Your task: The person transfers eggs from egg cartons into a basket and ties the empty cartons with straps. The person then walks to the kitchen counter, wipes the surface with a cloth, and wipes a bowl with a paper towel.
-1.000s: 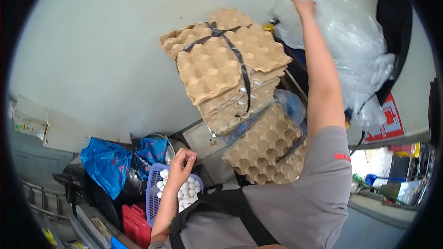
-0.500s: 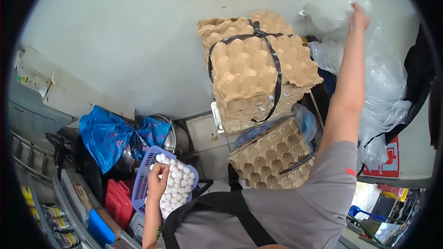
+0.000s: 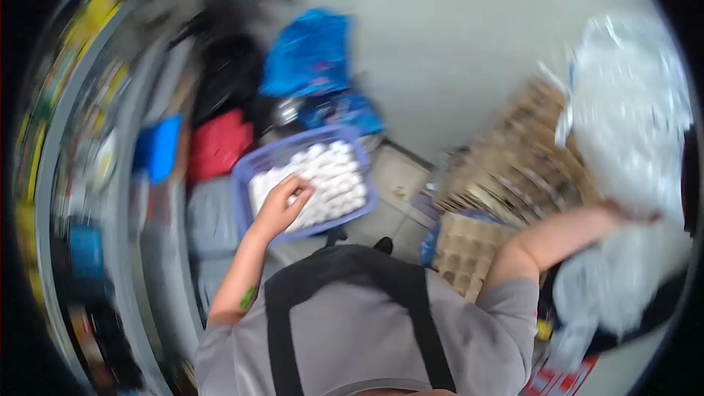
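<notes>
A purple plastic basket [image 3: 243, 198] full of white eggs [image 3: 339, 183] sits in front of me, left of the middle. Over its near left part is my left hand [image 3: 287, 204], its fingers loosely curled with the thumb apart. Nothing shows between them. My right hand [image 3: 632, 213] reaches out to the far right and grips a clear plastic bag [image 3: 629, 114]. The bag's puffed bulk rises above the hand, and more clear plastic [image 3: 616, 279] hangs below. Motion blur and the plastic hide most of the right fingers.
Tied cardboard egg trays [image 3: 513, 154] are stacked by the wall, with another egg tray [image 3: 469, 253] nearer me. Behind the basket are a blue plastic bag [image 3: 308, 55] and a metal pot [image 3: 287, 111]. Red [image 3: 220, 145] and grey containers [image 3: 213, 213] stand beside shelves [image 3: 132, 249] on the left.
My view has swung left, so the basket appears nearer the middle. My right hand has brought the clear plastic bag lower, in front of the egg trays. My left hand stays over the eggs.
</notes>
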Tool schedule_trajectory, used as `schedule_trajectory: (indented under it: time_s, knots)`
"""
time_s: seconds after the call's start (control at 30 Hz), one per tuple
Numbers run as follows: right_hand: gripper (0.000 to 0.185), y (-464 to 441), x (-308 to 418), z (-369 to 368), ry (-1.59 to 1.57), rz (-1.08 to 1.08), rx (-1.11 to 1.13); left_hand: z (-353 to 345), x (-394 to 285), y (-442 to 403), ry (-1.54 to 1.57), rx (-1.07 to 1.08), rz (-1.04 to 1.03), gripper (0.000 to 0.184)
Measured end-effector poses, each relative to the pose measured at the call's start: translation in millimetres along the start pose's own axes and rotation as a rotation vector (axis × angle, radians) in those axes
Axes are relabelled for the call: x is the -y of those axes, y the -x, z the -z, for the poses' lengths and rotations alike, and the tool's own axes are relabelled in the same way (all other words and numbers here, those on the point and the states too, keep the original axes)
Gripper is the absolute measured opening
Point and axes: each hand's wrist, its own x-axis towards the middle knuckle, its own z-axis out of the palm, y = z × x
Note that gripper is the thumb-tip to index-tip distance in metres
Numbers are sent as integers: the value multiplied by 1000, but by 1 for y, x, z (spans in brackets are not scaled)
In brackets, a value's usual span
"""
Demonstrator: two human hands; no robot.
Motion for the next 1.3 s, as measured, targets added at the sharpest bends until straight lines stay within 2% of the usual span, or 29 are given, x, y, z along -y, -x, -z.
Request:
schedule_trajectory:
  time_s: [0.07,0.13,0.17,0.2,0.23,0.3,0.33,0.4,0.53,0.57,0.6,0.63,0.67,0.73,0.77,0.8,0.83,0.87,0.9,0.93,0.97,1.0,1.03,1.07,1.1,1.17,1.2,1.27,1.3]
  knots:
    - [50,84,-3,-36,4,-184,66,27,22,60,-43,-17,288,17]
    - [50,173,5,-67,7,-401,178,35,78,142,-207,-24,456,25]
    - [51,217,15,-80,7,-513,251,36,84,183,-378,32,760,31]
    - [51,260,25,-93,4,-626,339,30,102,230,-598,61,896,36]
    - [51,301,38,-101,-3,-733,435,29,104,275,-643,84,1099,39]
    - [52,376,60,-117,-34,-940,639,31,101,351,-421,48,1507,41]
    - [53,410,71,-124,-59,-1031,738,29,95,390,-379,-13,1582,41]
    - [53,467,92,-135,-127,-1148,906,16,81,466,-368,-22,1880,45]
    - [60,587,97,-151,-424,-1365,1469,-19,48,584,-275,-306,2276,54]
    - [59,629,81,-153,-502,-1456,1648,-29,38,598,-237,-336,2303,54]
    - [57,711,-4,-165,-581,-849,2061,-39,28,608,-139,-431,2268,51]
    - [58,734,54,-151,-676,-1036,2190,-48,20,616,-48,-527,2227,49]
    - [59,753,126,-138,-738,-1240,2319,-56,13,621,99,-453,2014,62]
    - [60,768,268,-124,-856,-1545,2602,-97,35,625,550,-569,1666,69]
    - [59,764,364,-88,-986,-1494,2490,-189,101,624,186,-1100,1558,84]
    - [58,772,394,-75,-1148,-1494,2609,-144,31,581,939,-1188,1348,77]
    - [57,779,417,-64,-1317,-1484,2718,-171,51,579,985,-1355,1295,75]
    - [55,776,441,-56,-1443,-1468,2764,-165,40,564,775,-1488,1432,72]
    - [53,772,461,-50,-1564,-1447,2811,-193,72,584,297,-1444,1531,67]
    - [53,769,478,-45,-1605,-1452,2803,-181,56,586,102,-1433,1691,61]
    - [53,766,492,-41,-1690,-1344,2848,-168,33,581,-84,-1404,1846,57]
    - [52,763,502,-37,-1771,-1227,2890,-158,16,584,-84,-1416,1859,57]
    - [52,760,507,-34,-1792,-1227,2893,-147,1,590,-288,-1106,2117,51]
    - [51,756,511,-31,-1647,-1316,2972,-139,-8,599,-496,-755,2330,47]
    - [51,756,520,-30,-1522,-1402,3022,-140,-7,614,-527,-770,2348,47]
    - [50,755,531,-30,-1670,-1470,2901,-156,4,641,-400,-404,2551,39]
    - [49,756,539,-31,-1749,-1535,2811,-161,13,644,-390,-358,2573,39]
    - [47,753,556,-38,-1778,-1555,2784,-150,12,654,-389,-311,2605,39]
    - [46,749,561,-42,-1758,-1567,2799,-147,13,658,-243,-342,2596,39]
